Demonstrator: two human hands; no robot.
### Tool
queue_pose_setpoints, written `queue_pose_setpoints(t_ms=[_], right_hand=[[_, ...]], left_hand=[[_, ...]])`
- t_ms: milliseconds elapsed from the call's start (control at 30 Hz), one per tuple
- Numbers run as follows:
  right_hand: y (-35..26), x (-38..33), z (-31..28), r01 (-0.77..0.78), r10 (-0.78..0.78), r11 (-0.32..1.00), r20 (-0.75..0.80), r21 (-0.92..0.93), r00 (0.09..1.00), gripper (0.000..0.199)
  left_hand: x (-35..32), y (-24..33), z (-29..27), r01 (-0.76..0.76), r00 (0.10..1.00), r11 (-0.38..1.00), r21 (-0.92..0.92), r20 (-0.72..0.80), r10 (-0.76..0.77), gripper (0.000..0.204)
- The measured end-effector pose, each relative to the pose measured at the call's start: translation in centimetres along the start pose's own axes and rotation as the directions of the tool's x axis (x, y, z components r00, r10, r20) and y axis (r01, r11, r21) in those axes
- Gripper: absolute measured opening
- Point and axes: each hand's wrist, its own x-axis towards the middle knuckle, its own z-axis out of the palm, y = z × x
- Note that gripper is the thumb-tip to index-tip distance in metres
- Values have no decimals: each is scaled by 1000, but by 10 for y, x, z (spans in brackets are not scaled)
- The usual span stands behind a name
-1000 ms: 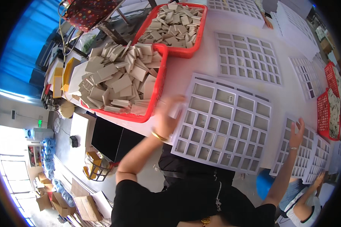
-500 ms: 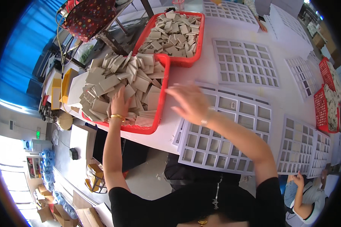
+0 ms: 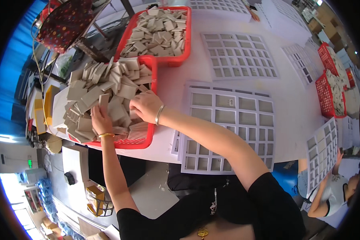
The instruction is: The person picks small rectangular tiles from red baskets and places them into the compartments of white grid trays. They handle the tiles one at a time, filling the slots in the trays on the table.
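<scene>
My left hand (image 3: pixel 101 120) is closed around a small pale flat rectangular piece (image 3: pixel 103 100), which sticks up from the fingers over the heap. This heap of similar flat pieces (image 3: pixel 91 96) fills the nearer red plastic basket (image 3: pixel 149 135). At the basket's right side, my right hand (image 3: pixel 147 106) reaches over the rim with fingers pinched down among the pieces; what they hold, if anything, is hidden. Just right of the basket lies a stack of white grid frames (image 3: pixel 226 130) with rectangular openings, under my right forearm.
Behind stands another red basket (image 3: pixel 188 44) full of pieces. Another grid frame (image 3: pixel 240 55) lies farther back on the white table (image 3: pixel 286 132). At right are red baskets (image 3: pixel 325 96) and a person (image 3: pixel 334 196) holding a grid frame (image 3: pixel 322 154). A dotted bag (image 3: pixel 66 26) hangs at upper left.
My right hand has moved left from above the grid frames into the near basket, its fingers closing. My left hand now has a flat piece raised in it. The person at right has lifted a frame.
</scene>
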Motion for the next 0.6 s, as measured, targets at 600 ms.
queue_pose_setpoints(t_ms=[600], right_hand=[[84,-274,-146,-742,873,451,-71,496,483,18]], left_hand=[[-14,242,25,-2,954,753,-658,225,199,32]])
